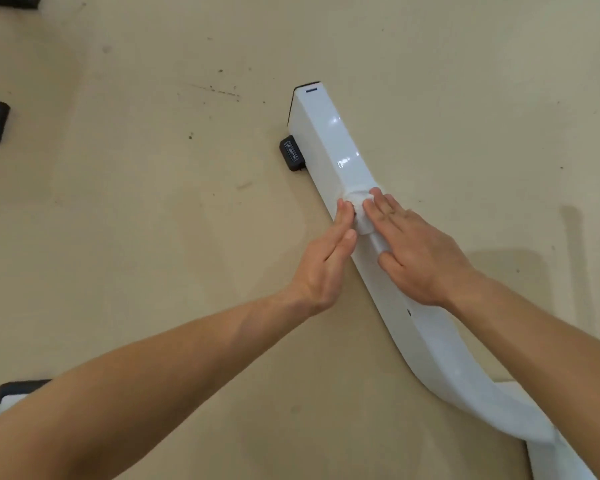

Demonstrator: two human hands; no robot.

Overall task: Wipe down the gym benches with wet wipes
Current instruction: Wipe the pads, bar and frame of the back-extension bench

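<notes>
Fingers (pixel 390 211) straight on both: right hand (pixel 420 254) flat, pressing wipe (pixel 361 216) onto white bench leg (pixel 329 133); left hand (pixel 326 261) edge-on against wipe's side.

Beige floor (pixel 153 202) — white bench beam (pixel 326 133) resting on it, black foot (pixel 292 155) beside.

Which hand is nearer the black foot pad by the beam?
Left. The left hand flanks the white beam on the same side as the black foot pad; right hand lies on top, over the wipe.
</notes>
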